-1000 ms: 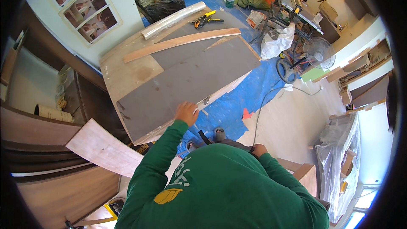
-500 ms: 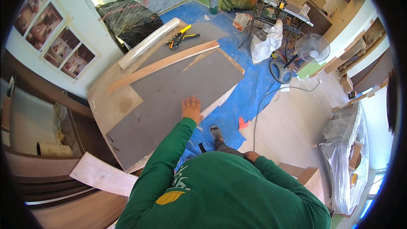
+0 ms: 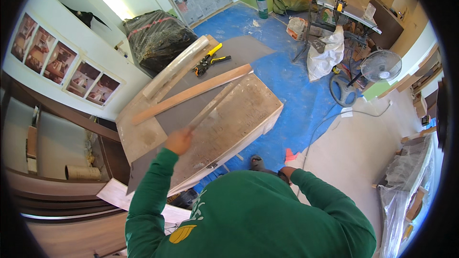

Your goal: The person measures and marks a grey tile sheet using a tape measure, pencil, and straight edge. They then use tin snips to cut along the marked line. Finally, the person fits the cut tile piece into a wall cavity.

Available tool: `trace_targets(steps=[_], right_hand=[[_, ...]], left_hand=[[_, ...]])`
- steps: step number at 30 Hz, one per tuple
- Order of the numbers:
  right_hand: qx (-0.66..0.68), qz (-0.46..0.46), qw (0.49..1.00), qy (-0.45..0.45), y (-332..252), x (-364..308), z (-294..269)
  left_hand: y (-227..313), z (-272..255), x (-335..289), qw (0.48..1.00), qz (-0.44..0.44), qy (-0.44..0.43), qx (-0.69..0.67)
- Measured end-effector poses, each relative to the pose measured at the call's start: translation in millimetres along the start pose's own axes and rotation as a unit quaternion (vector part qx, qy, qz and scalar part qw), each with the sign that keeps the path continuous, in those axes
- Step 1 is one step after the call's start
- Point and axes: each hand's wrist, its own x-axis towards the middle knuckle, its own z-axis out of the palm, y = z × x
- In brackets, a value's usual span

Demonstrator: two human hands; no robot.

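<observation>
My left hand [image 3: 179,142] is closed at the edge of a dark grey sheet [image 3: 141,168], a little smeared by motion. That sheet appears tipped up nearly edge-on, and a wooden worktop [image 3: 234,114] shows bare to its right. My right hand [image 3: 286,172] is by my thigh, its fingers hidden from view. Beyond the left hand, a long wooden strip [image 3: 191,94] lies across another grey sheet [image 3: 239,50]. Yellow-and-black cutting tools [image 3: 209,63] rest on that sheet, beside a clear plastic-wrapped roll [image 3: 176,67].
Blue sheeting [image 3: 291,95] covers the floor, with a cable [image 3: 330,119] at right. A fan [image 3: 381,65], a white sack [image 3: 326,57] and a saw stand [image 3: 351,9] are at the far right. A black-wrapped bundle [image 3: 158,40] stands by the wall; a curved pale board [image 3: 114,193] sits near left.
My left hand has gone from lying flat on the grey sheet to gripping its edge, moving left. The sheet has shifted left and tipped up, uncovering the wooden top. My view has shifted slightly.
</observation>
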Motion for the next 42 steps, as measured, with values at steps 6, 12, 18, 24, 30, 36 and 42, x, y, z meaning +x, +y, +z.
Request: trace_targets(steps=[6,12,18,24,30,36,42], right_hand=[[-0.108,-0.010,0.993,0.039,-10.9,32.4,-29.9],[-0.185,-0.050,0.975,0.109,17.9,58.0,-22.7],[-0.123,0.008,0.992,-0.016,5.8,49.9,-30.8],[-0.104,0.016,0.994,-0.035,1.7,37.4,-42.5],[-0.145,-0.033,0.956,0.253,33.5,49.2,-16.6],[0.051,0.000,0.990,0.133,3.0,17.6,-32.4],[0.017,0.031,0.982,0.187,-6.6,-10.3,-49.1]], left_hand=[[-10.6,-79.0,25.1,0.984,0.137,0.107,-0.040],[-3.8,-92.3,28.5,0.988,-0.041,0.043,-0.143],[-16.0,-102.1,46.7,0.994,-0.062,0.017,-0.093],[-21.0,-101.9,53.3,0.997,-0.005,0.061,-0.050],[-10.7,-68.7,34.8,0.995,0.004,0.069,-0.071],[11.5,58.2,6.9,0.983,0.111,0.143,-0.032],[47.1,163.0,-7.7,0.992,0.070,0.102,0.031]])
